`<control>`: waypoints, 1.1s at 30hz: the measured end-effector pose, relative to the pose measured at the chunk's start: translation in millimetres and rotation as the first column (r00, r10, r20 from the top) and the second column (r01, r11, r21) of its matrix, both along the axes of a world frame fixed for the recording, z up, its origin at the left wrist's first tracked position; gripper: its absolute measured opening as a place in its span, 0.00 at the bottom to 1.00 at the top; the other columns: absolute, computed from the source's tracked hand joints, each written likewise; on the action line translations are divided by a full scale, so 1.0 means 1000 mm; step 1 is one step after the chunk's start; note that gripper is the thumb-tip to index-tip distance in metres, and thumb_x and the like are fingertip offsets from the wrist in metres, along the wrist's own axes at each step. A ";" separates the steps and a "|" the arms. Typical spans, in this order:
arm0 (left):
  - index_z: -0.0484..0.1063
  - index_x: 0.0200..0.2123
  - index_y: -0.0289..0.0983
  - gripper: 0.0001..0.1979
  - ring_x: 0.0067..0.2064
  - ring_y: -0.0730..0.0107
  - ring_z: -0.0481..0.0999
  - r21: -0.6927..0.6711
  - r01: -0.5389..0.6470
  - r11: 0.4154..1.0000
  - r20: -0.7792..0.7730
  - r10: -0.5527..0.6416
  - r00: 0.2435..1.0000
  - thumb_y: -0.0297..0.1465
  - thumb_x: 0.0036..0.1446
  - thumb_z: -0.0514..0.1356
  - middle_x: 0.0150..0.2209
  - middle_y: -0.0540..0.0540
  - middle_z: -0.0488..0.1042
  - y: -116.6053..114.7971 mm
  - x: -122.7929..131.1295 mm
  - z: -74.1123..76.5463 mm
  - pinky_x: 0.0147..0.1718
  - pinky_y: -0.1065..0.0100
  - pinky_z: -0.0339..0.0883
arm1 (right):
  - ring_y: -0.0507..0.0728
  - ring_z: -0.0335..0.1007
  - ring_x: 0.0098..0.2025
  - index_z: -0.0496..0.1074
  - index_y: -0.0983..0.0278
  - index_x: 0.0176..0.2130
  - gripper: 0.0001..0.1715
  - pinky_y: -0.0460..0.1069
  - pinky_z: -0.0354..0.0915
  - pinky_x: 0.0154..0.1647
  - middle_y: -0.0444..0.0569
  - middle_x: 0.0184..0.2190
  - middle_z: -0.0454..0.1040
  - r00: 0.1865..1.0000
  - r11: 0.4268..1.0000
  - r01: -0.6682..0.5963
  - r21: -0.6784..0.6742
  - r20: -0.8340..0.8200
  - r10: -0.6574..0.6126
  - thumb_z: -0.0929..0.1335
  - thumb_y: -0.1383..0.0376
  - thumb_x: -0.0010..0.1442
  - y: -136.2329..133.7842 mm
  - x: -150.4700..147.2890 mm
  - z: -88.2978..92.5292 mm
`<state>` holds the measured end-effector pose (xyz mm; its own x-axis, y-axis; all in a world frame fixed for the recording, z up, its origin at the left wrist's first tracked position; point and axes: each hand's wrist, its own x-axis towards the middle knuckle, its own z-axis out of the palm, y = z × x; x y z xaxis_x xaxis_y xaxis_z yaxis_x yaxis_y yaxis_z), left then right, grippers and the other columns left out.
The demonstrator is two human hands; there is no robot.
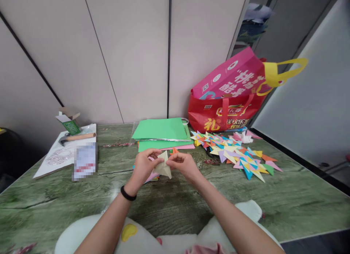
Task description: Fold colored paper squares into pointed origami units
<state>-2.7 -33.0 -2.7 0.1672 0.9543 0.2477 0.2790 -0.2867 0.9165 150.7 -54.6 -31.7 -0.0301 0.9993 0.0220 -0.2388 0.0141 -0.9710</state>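
Between my two hands is a cream sheet of folded origami paper (163,169), creased into pointed flaps, held up over the table. My left hand (144,167) pinches its left side between thumb and fingers. At its right edge, my right hand (183,166) grips with thumb and fingertips. Behind and below the hands, partly hidden, lie some coloured papers (151,178) and a small orange folded piece (175,150). A heap of folded paper points (232,151) in many colours spreads to the right of my right hand.
Green sheets (161,129) are stacked behind my hands. A red gift bag (218,113) holding a pink box (232,75) stands at the back right. To the left, a hammer (79,137) and an open green box (71,126) rest on a white board (54,157).
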 end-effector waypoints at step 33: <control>0.71 0.24 0.36 0.03 0.24 0.73 0.69 0.204 0.006 0.979 -0.266 0.050 0.963 0.29 0.46 0.61 0.22 0.50 0.73 -0.007 0.008 -0.003 0.24 0.74 0.61 | 0.52 0.66 0.22 0.74 0.66 0.23 0.06 0.46 0.62 0.24 0.47 0.21 0.74 0.933 0.966 0.119 0.230 0.306 -0.188 0.71 0.65 0.42 -0.005 -0.002 0.003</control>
<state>5.1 -40.1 -5.5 0.2337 0.8933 0.3840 0.5147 -0.4487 0.7306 148.3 -59.9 -29.0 0.0831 0.9670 0.2408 0.1078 0.2315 -0.9668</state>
